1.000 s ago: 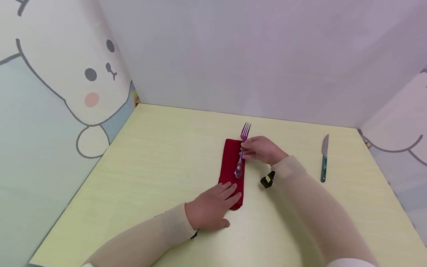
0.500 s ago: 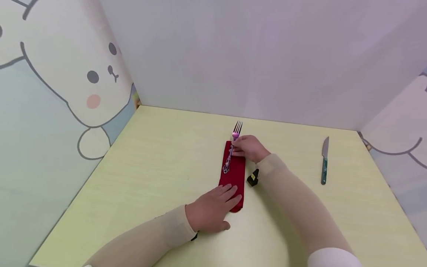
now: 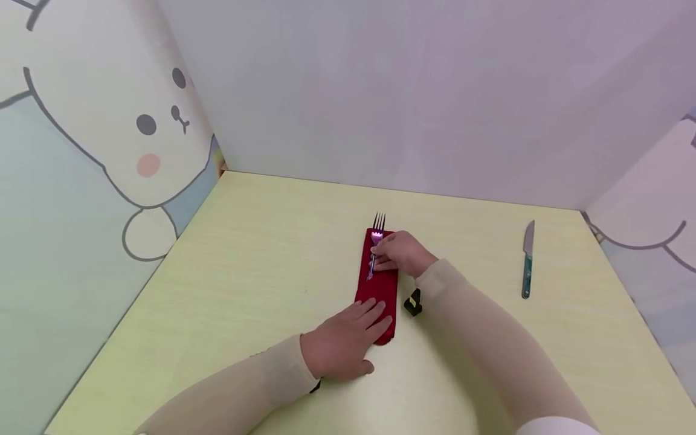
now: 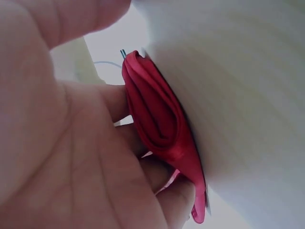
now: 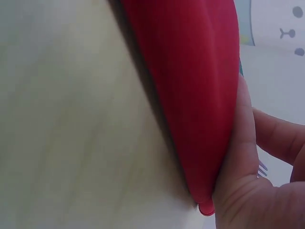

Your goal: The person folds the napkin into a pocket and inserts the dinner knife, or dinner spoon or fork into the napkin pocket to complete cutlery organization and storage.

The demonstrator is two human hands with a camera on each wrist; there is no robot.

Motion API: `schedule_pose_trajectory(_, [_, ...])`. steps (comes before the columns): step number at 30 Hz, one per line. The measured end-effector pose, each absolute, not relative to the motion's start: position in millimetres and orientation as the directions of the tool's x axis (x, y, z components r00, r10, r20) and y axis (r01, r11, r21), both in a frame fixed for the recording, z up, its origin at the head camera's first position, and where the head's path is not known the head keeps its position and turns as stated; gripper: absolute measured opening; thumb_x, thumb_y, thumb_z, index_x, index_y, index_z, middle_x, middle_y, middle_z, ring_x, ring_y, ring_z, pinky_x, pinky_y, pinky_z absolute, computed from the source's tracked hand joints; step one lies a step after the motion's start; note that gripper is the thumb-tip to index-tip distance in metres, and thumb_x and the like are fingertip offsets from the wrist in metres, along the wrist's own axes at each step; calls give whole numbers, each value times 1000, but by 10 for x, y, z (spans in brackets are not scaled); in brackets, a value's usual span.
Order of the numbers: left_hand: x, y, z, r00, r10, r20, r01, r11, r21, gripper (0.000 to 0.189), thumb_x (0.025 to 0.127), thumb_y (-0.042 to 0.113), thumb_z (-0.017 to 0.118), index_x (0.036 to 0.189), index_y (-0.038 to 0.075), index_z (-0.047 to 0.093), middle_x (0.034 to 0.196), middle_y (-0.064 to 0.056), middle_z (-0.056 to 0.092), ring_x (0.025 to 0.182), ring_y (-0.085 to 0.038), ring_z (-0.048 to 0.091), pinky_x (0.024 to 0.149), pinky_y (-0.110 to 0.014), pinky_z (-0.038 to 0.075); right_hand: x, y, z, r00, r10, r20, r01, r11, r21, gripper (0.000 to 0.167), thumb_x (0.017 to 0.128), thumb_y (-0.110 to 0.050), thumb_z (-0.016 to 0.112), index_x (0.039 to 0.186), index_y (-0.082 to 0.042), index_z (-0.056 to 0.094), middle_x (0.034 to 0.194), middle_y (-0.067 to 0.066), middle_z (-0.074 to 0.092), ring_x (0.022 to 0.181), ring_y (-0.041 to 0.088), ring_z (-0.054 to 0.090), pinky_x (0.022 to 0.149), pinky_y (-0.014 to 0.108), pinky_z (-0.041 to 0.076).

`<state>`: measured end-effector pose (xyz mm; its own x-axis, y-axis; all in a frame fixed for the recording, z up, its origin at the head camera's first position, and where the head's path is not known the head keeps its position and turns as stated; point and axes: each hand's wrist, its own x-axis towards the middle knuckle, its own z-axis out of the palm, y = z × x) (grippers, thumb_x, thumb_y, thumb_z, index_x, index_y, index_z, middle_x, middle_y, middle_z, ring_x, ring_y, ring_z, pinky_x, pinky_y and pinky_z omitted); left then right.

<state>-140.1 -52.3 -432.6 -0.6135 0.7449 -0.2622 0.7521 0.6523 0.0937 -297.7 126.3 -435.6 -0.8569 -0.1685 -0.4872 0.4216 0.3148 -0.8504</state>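
Observation:
A long folded red satin napkin [image 3: 380,290] lies upright in the head view, mid-table. With thumb and fingers my right hand [image 3: 405,252] pinches a purple metallic fork [image 3: 377,235] over the napkin's upper part. Its tines point away, past the napkin's far edge. The handle slants down to the napkin, and its ornate end is largely hidden there. My left hand [image 3: 345,341] rests on the near end with fingers spread. Rolled layers of the napkin [image 4: 159,114] show beyond the palm in the left wrist view. In the right wrist view, fingers touch the napkin's surface [image 5: 195,95].
A table knife [image 3: 527,260] with a green handle lies at the right of the pale wooden table [image 3: 261,254]. A plain wall [image 3: 408,96] stands behind the table. Side panels with cartoon bears [image 3: 147,163] border it left and right.
My right hand carried the fork left over the napkin, then drew it towards me. The fork's decorated handle end, visible before, is now largely hidden. My left hand stayed in place.

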Motion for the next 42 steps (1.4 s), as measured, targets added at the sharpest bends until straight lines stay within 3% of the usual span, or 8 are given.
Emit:
schedule_pose_trajectory(8, [-1406,-541,-4323,-612,742,-273,748,656,105,82,95,48,69,161,15,36,167,-5,30,156,-26,20,124,-34,17,-2942,1262,-4312,-849,-206,-486,366,433,-824,21,100,-14,70,108,6,72,98,21,71,82,27,75,77,34,62])
schedule_pose_trajectory(13, [-1410,-529,-4316,-608,746,-272,749,652,116,83,94,49,71,161,15,36,167,-5,30,155,-27,21,124,-34,19,-3051,1362,-4161,-882,-154,-445,295,555,-778,24,100,-15,70,109,7,70,97,21,72,83,26,74,76,34,62])
schedule_pose_trajectory(20, [-1424,-522,-4315,-606,750,-265,752,649,117,83,93,48,71,161,15,37,167,-6,30,155,-27,21,124,-34,20,-3255,1442,-4265,-947,-46,-317,278,378,-883,31,104,-12,62,127,8,61,120,24,66,100,30,72,85,34,60])
schedule_pose_trajectory(28, [-1431,-522,-4323,-600,756,-262,760,641,109,83,93,47,71,161,14,37,168,-6,28,156,-26,21,124,-33,19,-3355,1306,-4297,-961,-35,-274,239,396,-887,26,105,-14,61,123,3,68,112,19,67,94,27,68,81,34,61])
schedule_pose_trajectory(34, [-1423,-525,-4335,-601,755,-263,762,640,97,83,95,49,69,162,14,35,168,-6,26,156,-26,19,124,-33,18,-3346,1265,-4279,-963,-15,-270,247,362,-899,23,106,-10,57,119,5,68,112,19,65,96,27,67,85,36,60])
schedule_pose_trajectory(42, [-1406,-537,-4343,-608,753,-254,763,642,78,80,98,49,65,162,13,34,169,-7,24,157,-27,17,125,-34,15,-3275,1259,-4301,-957,-67,-281,235,387,-892,21,106,-7,57,115,7,68,106,19,64,89,26,66,80,34,61])
